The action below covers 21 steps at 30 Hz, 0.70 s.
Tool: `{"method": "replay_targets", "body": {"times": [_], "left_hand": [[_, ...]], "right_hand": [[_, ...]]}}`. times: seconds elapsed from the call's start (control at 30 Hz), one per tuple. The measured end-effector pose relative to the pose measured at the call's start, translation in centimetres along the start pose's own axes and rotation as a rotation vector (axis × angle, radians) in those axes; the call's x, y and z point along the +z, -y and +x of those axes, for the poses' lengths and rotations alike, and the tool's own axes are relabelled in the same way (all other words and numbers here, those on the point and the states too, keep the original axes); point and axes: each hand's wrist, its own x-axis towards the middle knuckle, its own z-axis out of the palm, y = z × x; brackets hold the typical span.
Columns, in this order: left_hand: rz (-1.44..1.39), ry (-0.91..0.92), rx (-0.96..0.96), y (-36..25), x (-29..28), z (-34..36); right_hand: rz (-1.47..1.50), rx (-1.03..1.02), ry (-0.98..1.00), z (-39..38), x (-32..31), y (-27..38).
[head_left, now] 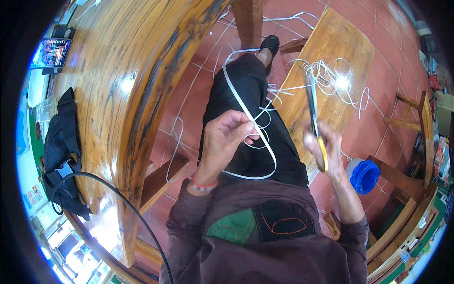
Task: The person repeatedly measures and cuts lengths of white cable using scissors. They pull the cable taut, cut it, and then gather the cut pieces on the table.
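Observation:
Over my lap, my left hand (230,135) pinches a flat white strip (240,101) between thumb and fingers. From there the strip loops down across my thigh, and its other part runs up past my knee toward the floor. To the right, my right hand (327,149) grips a pair of scissors (312,102) with a yellow handle, its blades pointing away from me. The blades look close together, and they stand apart from the strip in my left hand. Beyond them, a tangle of thin white strips (320,73) lies on a wooden bench (347,45).
A wooden table (109,71) fills the left, bearing a phone (50,53) and a black strap with a buckle (64,156). A black cable (123,196) crosses near my left arm. A blue-rimmed container (365,176) stands right of my right hand. Wooden chairs (411,118) stand farther right.

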Motion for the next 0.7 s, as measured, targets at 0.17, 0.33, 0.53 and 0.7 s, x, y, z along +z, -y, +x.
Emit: {"method": "replay_targets", "body": {"times": [0.17,0.33,0.53,0.7], "left_hand": [[-0.021,-0.015,0.015,-0.1,0.0,0.1],[0.054,-0.036,0.019,-0.9,0.6,-0.1],[0.063,-0.040,0.020,-1.0,1.0,-0.3],[0.059,-0.025,0.027,-0.8,1.3,-0.5]], "right_hand": [[-0.312,0.044,0.278,-4.7,-1.1,-0.3],[-0.321,-0.024,0.297,-4.5,-0.7,1.3],[-0.310,-0.077,0.305,-4.2,-0.7,0.8],[-0.256,-0.030,0.346,-4.1,-0.6,1.2]]}}
